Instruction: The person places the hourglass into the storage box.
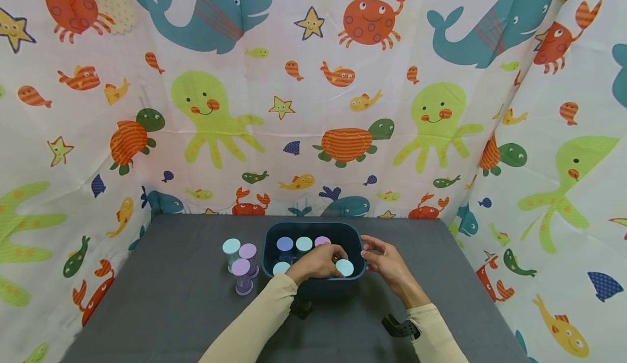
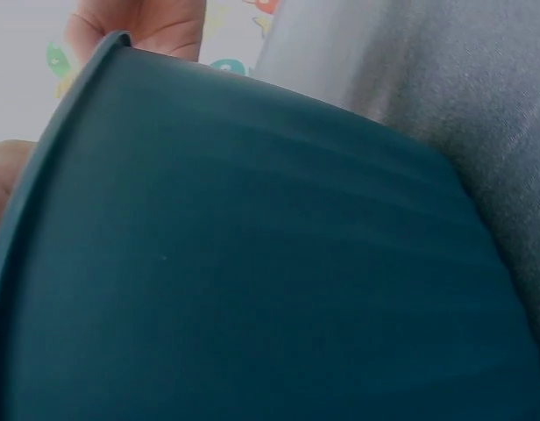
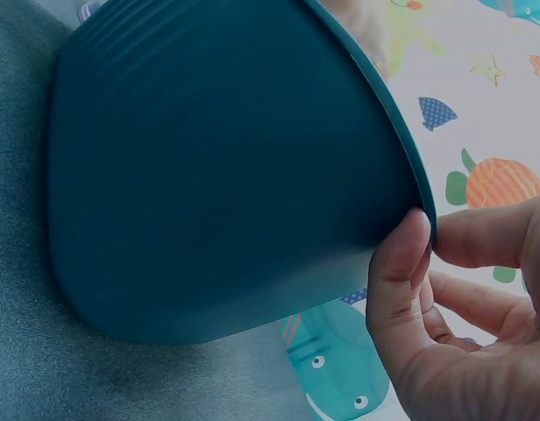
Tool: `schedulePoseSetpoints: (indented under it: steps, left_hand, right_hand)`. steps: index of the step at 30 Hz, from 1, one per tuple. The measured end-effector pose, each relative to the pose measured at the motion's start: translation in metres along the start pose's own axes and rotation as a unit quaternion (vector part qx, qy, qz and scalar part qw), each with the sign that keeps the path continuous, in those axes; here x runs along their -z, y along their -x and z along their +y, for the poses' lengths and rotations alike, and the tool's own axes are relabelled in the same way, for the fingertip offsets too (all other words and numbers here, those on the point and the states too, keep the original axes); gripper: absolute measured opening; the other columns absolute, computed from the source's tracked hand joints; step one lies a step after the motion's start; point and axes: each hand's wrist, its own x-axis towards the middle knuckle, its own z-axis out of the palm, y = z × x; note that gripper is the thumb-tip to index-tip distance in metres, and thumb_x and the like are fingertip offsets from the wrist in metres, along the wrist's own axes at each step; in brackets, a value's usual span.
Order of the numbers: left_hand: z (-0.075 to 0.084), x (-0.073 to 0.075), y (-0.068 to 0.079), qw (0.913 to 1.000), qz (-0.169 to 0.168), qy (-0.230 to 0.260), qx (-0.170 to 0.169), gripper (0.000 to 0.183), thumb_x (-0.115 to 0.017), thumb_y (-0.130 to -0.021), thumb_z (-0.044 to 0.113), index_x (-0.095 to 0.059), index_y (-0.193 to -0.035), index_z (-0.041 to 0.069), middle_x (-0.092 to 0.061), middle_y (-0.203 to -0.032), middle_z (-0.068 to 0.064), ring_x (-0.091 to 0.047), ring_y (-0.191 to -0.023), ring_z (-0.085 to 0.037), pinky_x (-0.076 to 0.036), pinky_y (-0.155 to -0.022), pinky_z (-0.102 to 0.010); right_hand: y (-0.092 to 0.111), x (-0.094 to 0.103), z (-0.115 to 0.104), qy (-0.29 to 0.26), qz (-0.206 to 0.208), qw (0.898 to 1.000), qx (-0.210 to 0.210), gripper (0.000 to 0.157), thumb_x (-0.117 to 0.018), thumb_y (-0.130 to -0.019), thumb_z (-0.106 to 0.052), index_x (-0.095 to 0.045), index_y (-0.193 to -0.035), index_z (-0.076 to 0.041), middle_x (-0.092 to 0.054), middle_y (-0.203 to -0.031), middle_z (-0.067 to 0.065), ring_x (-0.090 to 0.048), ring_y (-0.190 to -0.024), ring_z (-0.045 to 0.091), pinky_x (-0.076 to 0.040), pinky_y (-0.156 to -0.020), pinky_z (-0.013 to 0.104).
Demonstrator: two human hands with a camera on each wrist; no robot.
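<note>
A dark teal plastic bin [image 1: 313, 287] stands on the table with several small clear jars inside. My left hand [image 1: 319, 262] reaches over the bin's near rim, its fingers and thumb around a jar with a pale blue lid [image 1: 344, 268] at the right front. In the left wrist view the bin's outer wall [image 2: 252, 246] hides most of that hand. At the bin's right side, my right hand [image 1: 387, 265] pinches the rim between thumb and fingers, as the right wrist view shows. Around the left hand in the bin are jars with a blue lid [image 1: 284, 244], a mint lid [image 1: 304, 244], a lilac lid [image 1: 322, 240] and a pale blue lid [image 1: 281, 268].
Left of the bin, three jars stand close together on the grey table [image 1: 171, 297]: one with a mint lid [image 1: 231, 246] and two with lilac lids, a rear one [image 1: 247, 251] and a front one [image 1: 240, 266]. A sea-animal curtain [image 1: 303, 112] surrounds the table.
</note>
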Motion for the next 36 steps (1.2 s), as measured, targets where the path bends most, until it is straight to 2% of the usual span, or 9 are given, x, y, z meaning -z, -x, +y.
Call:
schedulePoseSetpoints:
  steps: [5,10,17,22,29,36]
  left_hand:
    - [0.003,-0.001,0.000,0.9995,-0.012,-0.026,0.015,0.032,-0.082,-0.073,0.000,-0.069,-0.101,0.010,-0.069,-0.095,-0.003,-0.058,-0.084,-0.013,-0.050,-0.081,-0.029]
    - [0.003,0.000,0.000,0.9995,-0.017,-0.022,0.017,0.033,-0.081,-0.074,-0.001,-0.068,-0.103,0.008,-0.069,-0.097,-0.006,-0.057,-0.084,-0.014,-0.049,-0.081,-0.029]
    - [-0.003,0.000,-0.002,0.9994,-0.020,-0.021,0.021,0.039,-0.082,-0.076,0.007,-0.069,-0.113,0.009,-0.070,-0.104,-0.006,-0.062,-0.090,-0.015,-0.052,-0.087,-0.031]
    - [-0.006,0.003,0.001,0.9997,-0.017,0.006,0.017,0.043,-0.082,-0.078,0.014,-0.067,-0.117,0.008,-0.070,-0.112,-0.009,-0.066,-0.100,-0.020,-0.054,-0.094,-0.037]
    - [-0.010,0.011,0.014,0.9998,0.001,0.017,-0.003,0.047,-0.080,-0.082,0.022,-0.064,-0.123,0.006,-0.069,-0.119,-0.008,-0.067,-0.109,-0.024,-0.054,-0.095,-0.040]
    - [-0.008,0.025,0.035,0.9957,0.036,0.080,-0.028,0.045,-0.076,-0.086,0.022,-0.062,-0.124,0.006,-0.065,-0.125,-0.013,-0.065,-0.115,-0.028,-0.054,-0.095,-0.043]
  right_hand:
    - [-0.001,0.000,0.001,-0.003,0.000,1.000,0.003,0.043,-0.058,-0.097,-0.008,-0.053,-0.139,-0.009,-0.053,-0.115,0.012,-0.059,-0.088,0.021,-0.055,-0.072,0.028]
    - [-0.001,0.000,0.001,-0.002,0.000,1.000,0.005,0.043,-0.058,-0.097,-0.007,-0.053,-0.140,-0.009,-0.053,-0.113,0.012,-0.058,-0.088,0.020,-0.055,-0.072,0.027]
    - [-0.002,-0.001,0.001,-0.003,0.000,1.000,0.005,0.043,-0.058,-0.096,-0.007,-0.053,-0.139,-0.009,-0.053,-0.113,0.012,-0.059,-0.088,0.021,-0.056,-0.073,0.028]
    - [-0.002,0.000,0.001,0.001,0.002,1.000,0.005,0.043,-0.058,-0.097,-0.008,-0.053,-0.139,-0.010,-0.053,-0.116,0.013,-0.059,-0.089,0.021,-0.055,-0.074,0.028]
    - [-0.001,0.000,0.002,-0.005,0.000,1.000,0.000,0.043,-0.057,-0.097,-0.007,-0.053,-0.140,-0.009,-0.052,-0.116,0.013,-0.059,-0.089,0.020,-0.056,-0.073,0.028]
    - [-0.001,0.000,0.002,0.000,0.009,1.000,-0.003,0.042,-0.058,-0.097,-0.008,-0.054,-0.138,-0.010,-0.052,-0.115,0.013,-0.057,-0.092,0.022,-0.055,-0.074,0.028]
